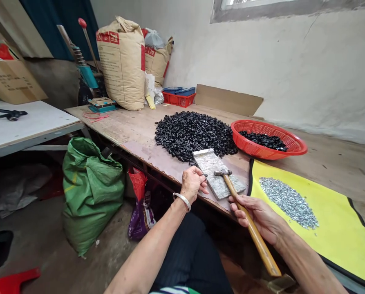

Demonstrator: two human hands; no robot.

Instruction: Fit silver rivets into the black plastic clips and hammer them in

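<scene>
The left hand (193,183), a metal bangle (182,201) at its wrist, is curled, its thumb and fingertips (201,178) pinched closed on a small piece (204,175) at the edge of a stone slab (211,169). The piece is too small to tell what it is. The right hand (256,216) is wrapped firmly around the wooden handle of a hammer (249,220), whose steel head (222,172) sits over the slab, just beside the pinched piece; whether it touches the stone cannot be told. The slab lies on a wooden bench (108,124), its far end against a heap of black parts (194,136). A red basket (268,139) to the right of the heap holds more black parts (263,141). Nearer the right hand, a yellow mat (307,220) carries a pile of small silver parts (288,202). Paper sacks (121,63) stand at the back of the bench, and a green sack (90,192) sits on the floor below its edge.
</scene>
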